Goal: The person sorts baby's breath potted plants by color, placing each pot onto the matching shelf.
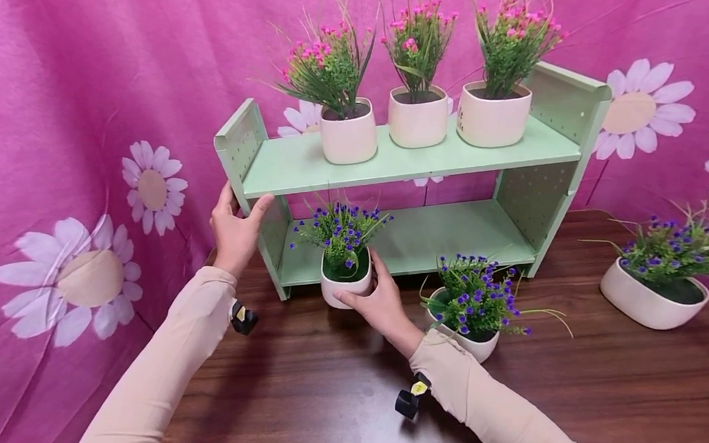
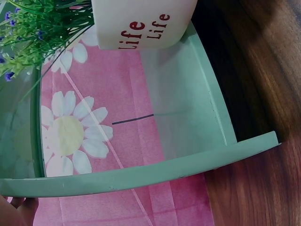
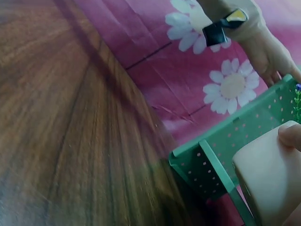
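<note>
"what lies at far left?"

"a pink curtain (image 1: pixel 35 161) printed with white daisies, spread behind the whole arrangement. before it, the left hand (image 1: pixel 234 233), fingers and thumb gripping the side panel of the green shelf (image 1: pixel 454 232)."

"and next, to the right?"

"the held pot (image 1: pixel 331 290), white, bearing purple flowers and green foliage, located at the front edge of the shelf's lower tier. the right hand (image 1: pixel 386 306) grips it, thumb against the front wall, fingers along the right side. whether its base rests on anything, i cannot tell."

"any marking on it?"

"the left wrist view shows 'life' twice, in red, on its wall."

"and the upper tier?"

"three white pots with pink flowers, in a row: the first pot (image 1: pixel 349 139), the middle pot (image 1: pixel 418 124), the last pot (image 1: pixel 494 121), all upright."

"further right?"

"on the brown counter (image 1: pixel 318 402), a second purple-flowered pot (image 1: pixel 479 350) stands in front of the shelf, near the right sleeve (image 1: pixel 490 401). at far right, a third purple-flowered pot (image 1: pixel 650 304) stands beside the shelf, well apart from the hands."
</note>
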A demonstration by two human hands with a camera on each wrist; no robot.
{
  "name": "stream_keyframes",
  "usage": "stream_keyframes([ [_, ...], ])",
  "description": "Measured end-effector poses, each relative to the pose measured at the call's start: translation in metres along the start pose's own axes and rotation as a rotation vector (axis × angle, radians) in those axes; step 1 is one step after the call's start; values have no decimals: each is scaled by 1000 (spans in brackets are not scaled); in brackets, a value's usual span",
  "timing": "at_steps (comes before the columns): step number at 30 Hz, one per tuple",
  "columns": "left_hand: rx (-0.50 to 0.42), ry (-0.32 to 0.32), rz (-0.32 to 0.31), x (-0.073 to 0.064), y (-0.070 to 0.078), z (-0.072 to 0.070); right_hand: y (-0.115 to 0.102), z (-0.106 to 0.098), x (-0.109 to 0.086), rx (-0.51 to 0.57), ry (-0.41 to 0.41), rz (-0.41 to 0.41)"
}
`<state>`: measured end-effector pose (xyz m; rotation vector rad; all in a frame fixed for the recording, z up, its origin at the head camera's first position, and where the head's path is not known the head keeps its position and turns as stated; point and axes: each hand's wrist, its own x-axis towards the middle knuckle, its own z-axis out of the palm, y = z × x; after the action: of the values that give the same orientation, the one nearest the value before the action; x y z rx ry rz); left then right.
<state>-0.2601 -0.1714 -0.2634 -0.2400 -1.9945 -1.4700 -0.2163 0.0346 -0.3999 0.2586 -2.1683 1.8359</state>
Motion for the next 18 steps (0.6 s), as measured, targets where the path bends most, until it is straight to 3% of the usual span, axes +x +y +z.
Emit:
stream_keyframes([
  [3,-1,2,0,2,-4,0,1,-2,3,-36,11,-8],
  [10,-32,13,9,12,-35,2,4,-8,12,-68,18,31],
  [18,-33,0,16,12,-39,1,11,-5,17,-49,112,10],
])
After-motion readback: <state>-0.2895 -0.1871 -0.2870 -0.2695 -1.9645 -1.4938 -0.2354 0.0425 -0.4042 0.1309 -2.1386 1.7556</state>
